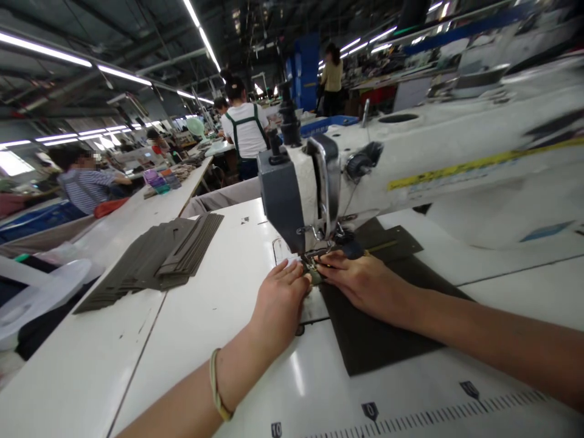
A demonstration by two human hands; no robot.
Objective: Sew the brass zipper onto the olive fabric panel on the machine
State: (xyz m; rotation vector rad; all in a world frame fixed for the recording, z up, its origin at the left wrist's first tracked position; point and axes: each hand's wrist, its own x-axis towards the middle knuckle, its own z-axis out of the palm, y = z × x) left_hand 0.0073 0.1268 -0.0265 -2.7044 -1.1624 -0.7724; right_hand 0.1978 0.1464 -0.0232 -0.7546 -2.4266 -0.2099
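A sewing machine (292, 201) stands before me, its needle and presser foot low over the work. My left hand (283, 298) rests on the bed left of the foot, fingers laid forward. Its fingertips touch the edge of a small olive-green strip (316, 277). My right hand (365, 283) lies across a dark grey-brown fabric panel (374, 340), fingers stretched towards the foot and pressing down. The panel spreads under my right wrist, and another part of the dark material (401, 240) shows behind that hand. Exact contact at the needle is partly hidden by my fingers.
A fanned stack of dark panels (159, 255) lies to the left on the white table (191, 347). Along the front edge runs a printed ruler scale (410, 420). A white round object (41, 298) is at far left. Several people work at tables beyond.
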